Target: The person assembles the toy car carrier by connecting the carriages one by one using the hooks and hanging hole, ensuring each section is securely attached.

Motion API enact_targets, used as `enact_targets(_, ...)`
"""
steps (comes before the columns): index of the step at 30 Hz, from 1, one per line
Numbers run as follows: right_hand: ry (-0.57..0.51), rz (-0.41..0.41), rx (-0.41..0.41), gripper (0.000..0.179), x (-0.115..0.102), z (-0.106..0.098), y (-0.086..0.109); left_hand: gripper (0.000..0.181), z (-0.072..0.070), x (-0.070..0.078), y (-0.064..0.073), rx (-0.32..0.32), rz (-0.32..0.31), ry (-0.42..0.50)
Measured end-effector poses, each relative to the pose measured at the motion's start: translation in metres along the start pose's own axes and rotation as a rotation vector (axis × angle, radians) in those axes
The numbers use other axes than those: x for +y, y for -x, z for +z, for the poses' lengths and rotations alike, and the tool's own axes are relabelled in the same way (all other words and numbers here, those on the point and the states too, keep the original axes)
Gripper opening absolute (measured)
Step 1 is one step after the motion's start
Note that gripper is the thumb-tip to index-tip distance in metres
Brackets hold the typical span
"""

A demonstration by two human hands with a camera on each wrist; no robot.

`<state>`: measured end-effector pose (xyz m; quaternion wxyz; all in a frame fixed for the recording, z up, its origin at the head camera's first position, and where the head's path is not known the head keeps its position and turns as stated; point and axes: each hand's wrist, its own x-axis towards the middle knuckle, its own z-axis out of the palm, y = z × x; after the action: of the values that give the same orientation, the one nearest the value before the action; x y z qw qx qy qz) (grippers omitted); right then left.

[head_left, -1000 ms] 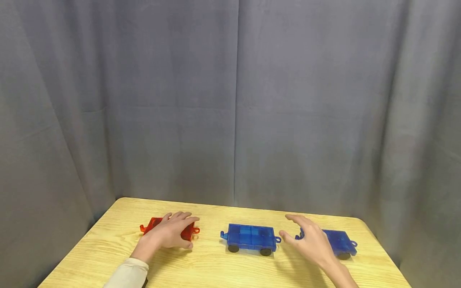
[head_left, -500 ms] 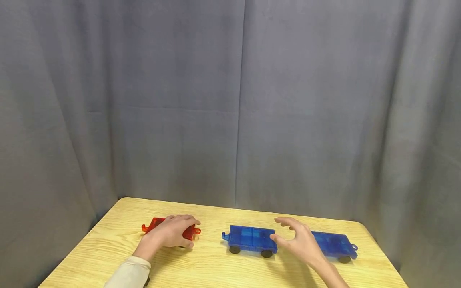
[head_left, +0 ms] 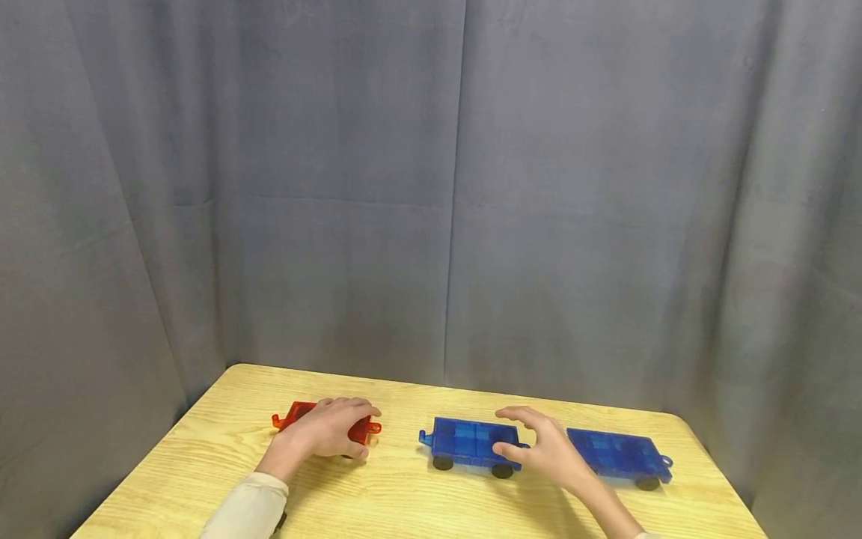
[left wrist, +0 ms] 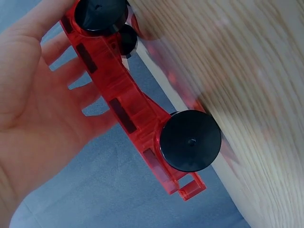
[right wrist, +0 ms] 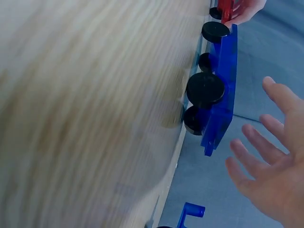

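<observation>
In the head view, my left hand lies over a red translucent toy train car at the left of the table. Its thumb is along the car's front side and its fingers reach across to the far side, as the left wrist view shows of the red car on black wheels. My right hand, fingers apart and bent, hovers at the right end of the middle blue train car. The right wrist view shows a gap between this blue car and the right fingers. The palm holds nothing.
A second blue train car stands to the right, partly behind the right wrist; its hook shows low in the right wrist view. The wooden table ends at a grey curtain. Hook and ring ends stick out from the cars.
My right hand has moved left, from in front of the right blue car to the right end of the middle one. The left hand stays on the red car, and the head view has shifted slightly.
</observation>
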<state>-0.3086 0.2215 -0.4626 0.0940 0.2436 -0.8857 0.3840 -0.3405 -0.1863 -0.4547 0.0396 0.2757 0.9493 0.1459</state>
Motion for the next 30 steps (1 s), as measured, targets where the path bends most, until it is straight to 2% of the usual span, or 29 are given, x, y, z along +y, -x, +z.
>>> enact_targets(5,-0.015,0.003,-0.09,0.055,-0.002,0.004,-0.005,0.069,-0.002,0.001,-0.001,-0.009,0.018,0.026)
enact_targets(8,0.011,0.007,-0.155,0.06,-0.002,0.007,-0.007,0.075,-0.002,0.001,0.0,-0.01,0.031,0.023)
enact_targets(15,0.06,-0.021,-0.27,0.07,0.004,0.009,-0.008,0.089,-0.009,-0.003,0.006,0.007,0.015,0.032)
enact_targets(23,0.045,0.018,-0.317,0.063,0.007,0.007,-0.006,0.084,-0.012,-0.009,0.011,0.014,0.013,0.032)
enact_targets(30,0.028,0.036,-0.286,0.058,0.008,0.007,-0.006,0.079,-0.013,-0.012,0.009,0.022,0.041,0.044)
